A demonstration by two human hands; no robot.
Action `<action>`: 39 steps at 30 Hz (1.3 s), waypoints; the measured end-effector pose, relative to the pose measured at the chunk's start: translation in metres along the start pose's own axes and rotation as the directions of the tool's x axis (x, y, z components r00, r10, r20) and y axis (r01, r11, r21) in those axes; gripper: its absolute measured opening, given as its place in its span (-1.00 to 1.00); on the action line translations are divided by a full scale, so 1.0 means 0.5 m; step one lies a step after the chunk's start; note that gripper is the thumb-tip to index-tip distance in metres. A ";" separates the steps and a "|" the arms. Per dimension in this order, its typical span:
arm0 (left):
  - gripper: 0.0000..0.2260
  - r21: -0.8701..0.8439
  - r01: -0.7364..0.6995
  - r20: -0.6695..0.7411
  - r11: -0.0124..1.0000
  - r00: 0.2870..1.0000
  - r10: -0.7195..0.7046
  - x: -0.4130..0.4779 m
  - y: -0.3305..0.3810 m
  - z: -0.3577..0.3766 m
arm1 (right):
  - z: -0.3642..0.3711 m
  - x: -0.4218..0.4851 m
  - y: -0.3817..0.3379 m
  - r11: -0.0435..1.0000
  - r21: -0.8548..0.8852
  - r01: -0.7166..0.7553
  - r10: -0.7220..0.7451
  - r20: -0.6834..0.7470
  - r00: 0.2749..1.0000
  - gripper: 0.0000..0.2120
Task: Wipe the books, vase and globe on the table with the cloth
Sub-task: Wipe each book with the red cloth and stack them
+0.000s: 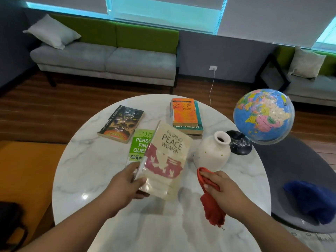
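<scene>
Holding the cream book (167, 160) by its lower spine edge, my left hand (127, 184) has thumb and fingers curled round it; the book is tilted, lifted off the white marble table (87, 170). It covers the right part of the green book (140, 146) lying flat behind it. My right hand (221, 186) grips the red cloth (212, 206), bunched, with its loose end hanging down, just beside the book's right edge. The white vase (212, 151) stands upright directly beyond this hand and hides part of the base of the globe (263, 115) at the table's right rim. A dark book (121, 123) and a stack of books (186, 115) lie farther back. A sofa (105, 60) stands against the wall.
</scene>
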State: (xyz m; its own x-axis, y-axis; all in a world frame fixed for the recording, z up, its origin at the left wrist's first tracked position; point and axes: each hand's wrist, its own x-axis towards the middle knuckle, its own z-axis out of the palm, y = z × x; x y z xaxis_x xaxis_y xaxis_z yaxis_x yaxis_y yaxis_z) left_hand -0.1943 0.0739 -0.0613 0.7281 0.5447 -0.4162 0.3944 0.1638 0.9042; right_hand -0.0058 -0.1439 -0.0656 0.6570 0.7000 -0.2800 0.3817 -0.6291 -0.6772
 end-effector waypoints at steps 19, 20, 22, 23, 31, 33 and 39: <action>-0.74 -0.232 0.049 -0.096 0.971 0.993 -0.073 0.353 0.236 0.138 | -0.230 0.231 -0.205 0.749 0.655 0.096 0.015 -0.162 0.987 -0.76; -0.76 -0.245 0.066 -0.100 0.967 0.991 -0.093 0.366 0.245 0.145 | -0.248 0.257 -0.211 0.710 0.704 0.032 0.084 -0.130 0.988 -0.82; -0.79 -0.254 0.093 -0.098 0.963 0.988 -0.122 0.396 0.257 0.158 | -0.271 0.313 -0.207 0.657 0.750 -0.082 0.210 -0.077 0.975 -0.90; -0.79 -0.254 0.107 -0.090 0.961 0.987 -0.133 0.411 0.261 0.162 | -0.275 0.340 -0.201 0.645 0.753 -0.132 0.256 -0.050 0.965 -0.92; -0.66 0.308 0.172 -0.183 0.936 0.976 -0.119 0.501 0.252 0.152 | -0.255 0.455 -0.146 0.684 0.598 -0.418 0.393 0.180 0.902 -0.83; -0.66 0.318 0.166 -0.187 0.934 0.976 -0.110 0.506 0.251 0.148 | -0.249 0.470 -0.133 0.684 0.556 -0.473 0.429 0.217 0.877 -0.85; -0.63 0.337 0.111 -0.139 0.935 0.988 -0.067 0.515 0.232 0.170 | -0.232 0.490 -0.124 0.755 0.435 -0.490 0.447 0.205 0.871 -0.91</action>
State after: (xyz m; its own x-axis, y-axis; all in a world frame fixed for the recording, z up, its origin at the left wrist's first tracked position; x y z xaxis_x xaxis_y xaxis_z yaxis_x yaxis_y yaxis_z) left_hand 0.0864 0.1633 -0.0719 0.6152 0.6412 -0.4588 0.6384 -0.0635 0.7671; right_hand 0.2070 0.0276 -0.0133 0.6095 0.3972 -0.6861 -0.3167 -0.6714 -0.6700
